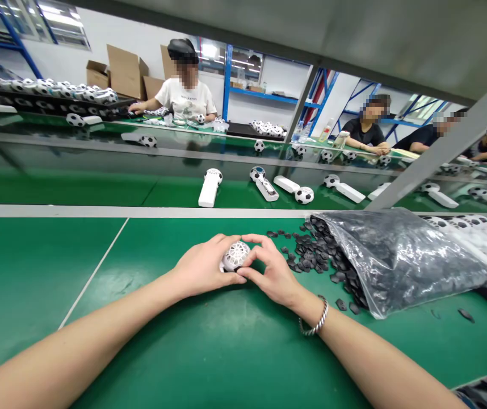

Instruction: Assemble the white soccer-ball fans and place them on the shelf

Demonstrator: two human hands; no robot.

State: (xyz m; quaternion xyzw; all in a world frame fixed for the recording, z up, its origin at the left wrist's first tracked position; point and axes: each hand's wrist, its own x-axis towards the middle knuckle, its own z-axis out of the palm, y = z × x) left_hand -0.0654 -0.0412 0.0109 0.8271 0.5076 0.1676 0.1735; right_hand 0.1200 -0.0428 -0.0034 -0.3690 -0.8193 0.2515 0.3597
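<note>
My left hand (203,267) and my right hand (269,271) meet at the middle of the green work mat (150,341). Both grip a small white ball-shaped fan head with an openwork grille (235,255), and my fingers hide part of it. Just right of my right hand lies a loose heap of small black pentagonal patches (311,253). They spill from a clear plastic bag (401,261) full of more patches. A silver chain bracelet (315,319) circles my right wrist.
Soccer-ball-patterned handheld fans (264,187) lie along a raised green shelf ahead, under a grey metal beam (443,147). White fan bodies (477,238) are stacked at the right. Co-workers sit across the bench, with cardboard boxes (126,74) and blue racking (264,94) behind them.
</note>
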